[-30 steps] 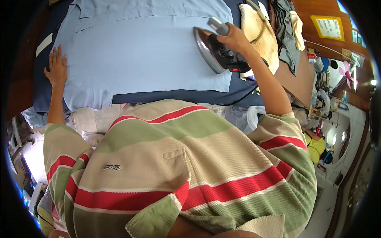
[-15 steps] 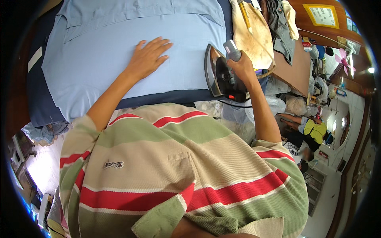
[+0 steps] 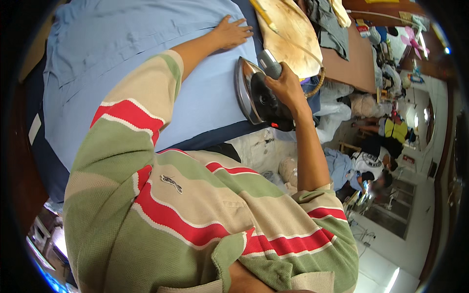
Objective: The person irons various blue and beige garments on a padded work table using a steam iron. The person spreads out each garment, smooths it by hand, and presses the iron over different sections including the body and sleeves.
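A light blue garment (image 3: 205,93) lies spread over a dark navy cover (image 3: 215,136). Near its far right edge my left hand (image 3: 232,34) rests on the cloth, fingers spread and holding nothing. My right hand (image 3: 288,87) is wrapped round the grey handle of a clothes iron (image 3: 255,93) with a black body and shiny metal rim. The iron is at the garment's right edge, its tip pointing away from me and a small red light lit at its heel. Whether its soleplate lies flat on the cloth, I cannot tell.
Right of the garment lies a scorched cream pad (image 3: 288,41), crossed by a cord with a yellow sleeve (image 3: 264,15). Grey clothing (image 3: 332,34) drapes over a brown board (image 3: 349,66). Plastic bags (image 3: 332,110) lie below. Two people (image 3: 371,161) are farther off at the right.
My left hand has slid right and away from me, toward the garment's far right edge. The iron stays at the right edge in my right hand. My view has turned somewhat.
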The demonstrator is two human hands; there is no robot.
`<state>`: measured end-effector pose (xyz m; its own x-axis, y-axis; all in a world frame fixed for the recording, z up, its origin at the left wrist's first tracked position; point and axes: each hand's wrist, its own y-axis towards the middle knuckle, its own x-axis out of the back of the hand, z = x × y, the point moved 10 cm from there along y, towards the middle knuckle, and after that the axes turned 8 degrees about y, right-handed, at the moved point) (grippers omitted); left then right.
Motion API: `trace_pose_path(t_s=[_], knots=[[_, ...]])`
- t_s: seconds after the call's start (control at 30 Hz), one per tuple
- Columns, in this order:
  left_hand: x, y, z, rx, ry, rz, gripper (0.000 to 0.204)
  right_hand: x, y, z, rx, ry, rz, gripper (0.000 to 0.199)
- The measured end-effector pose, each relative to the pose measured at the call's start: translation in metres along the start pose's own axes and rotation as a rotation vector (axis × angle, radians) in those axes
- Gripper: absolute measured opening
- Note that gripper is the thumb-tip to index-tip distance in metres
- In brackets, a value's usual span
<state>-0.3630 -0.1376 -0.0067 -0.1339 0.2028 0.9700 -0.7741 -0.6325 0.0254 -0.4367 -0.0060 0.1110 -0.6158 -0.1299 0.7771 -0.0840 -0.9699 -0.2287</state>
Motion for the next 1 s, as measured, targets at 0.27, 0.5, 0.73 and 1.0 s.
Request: trace_pose_path(t_s=[0.27,0.5,0.73,1.0], knots=[[-0.023,0.02,0.013,-0.014,-0.067,-0.094,0.045,-0.001,0.043,-0.012,-0.031,0.038,-0.148,0.041],[0.038,-0.104,0.004,0.188,-0.431,-0.46,0.032,0.009,0.07,-0.03,-0.089,0.103,-0.152,0.044],[0.066,-0.172,-0.194,-0.2,-0.508,-0.246,0.046,-0.037,0.086,0.061,0.339,0.025,0.123,0.05],[0.067,-0.163,-0.213,-0.049,-0.353,-0.182,0.049,-0.136,0.075,0.154,0.604,-0.12,0.403,0.043]])
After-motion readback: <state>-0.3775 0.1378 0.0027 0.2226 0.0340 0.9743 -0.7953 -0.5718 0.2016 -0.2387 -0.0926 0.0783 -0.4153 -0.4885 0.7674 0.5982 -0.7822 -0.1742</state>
